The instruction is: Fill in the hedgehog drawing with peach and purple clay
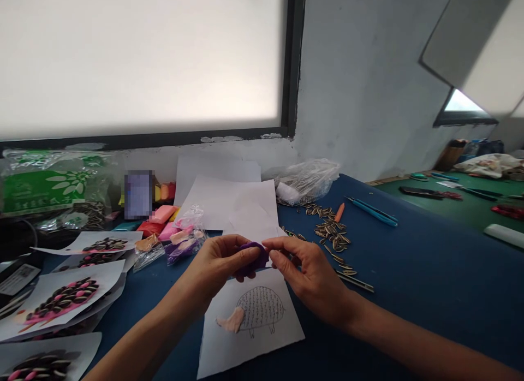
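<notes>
In front of me a flattened lump of purple modelling clay (264, 256) is pinched between the thumb and fingers of my left hand (227, 258). My right hand (305, 263) has thumb and forefinger pressed together at the clay's right edge. Just below both hands lies a white sheet (221, 351) with a pencil drawing of a hedgehog-like animal (262, 307). Pale peach clay (234, 319) covers the animal's head, while its body shows only pencil marks.
Left are printed photos of seed-covered clay animals (65, 302), coloured clay packets (164, 214) and a green seed bag (45, 184). White paper (233, 201) lies behind. To the right are loose sunflower seeds (333, 233), an orange stick (339, 212), blue tweezers (374, 210) and a metal tool (356, 281).
</notes>
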### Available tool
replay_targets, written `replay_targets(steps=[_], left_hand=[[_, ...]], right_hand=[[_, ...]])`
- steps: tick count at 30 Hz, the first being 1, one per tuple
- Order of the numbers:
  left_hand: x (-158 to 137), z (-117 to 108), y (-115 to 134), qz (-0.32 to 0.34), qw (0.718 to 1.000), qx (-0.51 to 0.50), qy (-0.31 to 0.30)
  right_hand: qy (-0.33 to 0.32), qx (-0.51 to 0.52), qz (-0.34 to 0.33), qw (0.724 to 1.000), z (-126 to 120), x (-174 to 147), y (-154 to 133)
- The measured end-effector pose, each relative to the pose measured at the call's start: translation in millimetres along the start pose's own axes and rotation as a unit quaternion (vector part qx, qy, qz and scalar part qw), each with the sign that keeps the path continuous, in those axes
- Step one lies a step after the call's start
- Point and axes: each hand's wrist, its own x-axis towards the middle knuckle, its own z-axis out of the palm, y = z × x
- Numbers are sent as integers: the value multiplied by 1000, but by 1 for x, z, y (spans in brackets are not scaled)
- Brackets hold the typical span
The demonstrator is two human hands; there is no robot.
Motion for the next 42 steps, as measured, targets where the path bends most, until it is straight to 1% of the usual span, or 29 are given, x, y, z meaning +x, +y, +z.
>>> replay_targets(steps=[2,5,9,13,17,22,24,27,30,33,36,38,42], left_hand=[[-1,0,2,3,1000,-5,5],[-1,1,5,2,1000,3,-4],[-2,0,5,-2,1000,6,-19],[-1,-2,3,18,1000,-2,-26],[0,-4,2,9,999,-35,-30],[-1,-6,4,19,993,-42,-107],[-1,-6,4,14,992,-42,-121],[-1,-4,3,-4,993,-30,-117],[-1,-2,2,-11,994,-7,-107],[-1,-2,1,-8,997,-7,-76],[-1,-2,1,-17,999,-18,-43],[-1,-1,2,-19,999,-19,-41],[-3,2,4,-23,999,-17,-45]], right_hand=[[-19,2,27,999,0,0,0],[-55,43,57,996,0,0,1],[-53,81,94,991,1,1,2],[-58,90,90,990,1,1,3],[-66,100,86,989,0,1,5],[-46,132,89,986,0,3,4],[-34,145,88,985,0,3,3],[-20,160,70,984,1,3,3],[-17,152,60,986,2,2,2],[-1,121,62,991,2,1,0],[10,95,41,995,2,0,-4],[1,96,29,995,2,0,-5],[-6,122,32,992,5,-1,-1]])
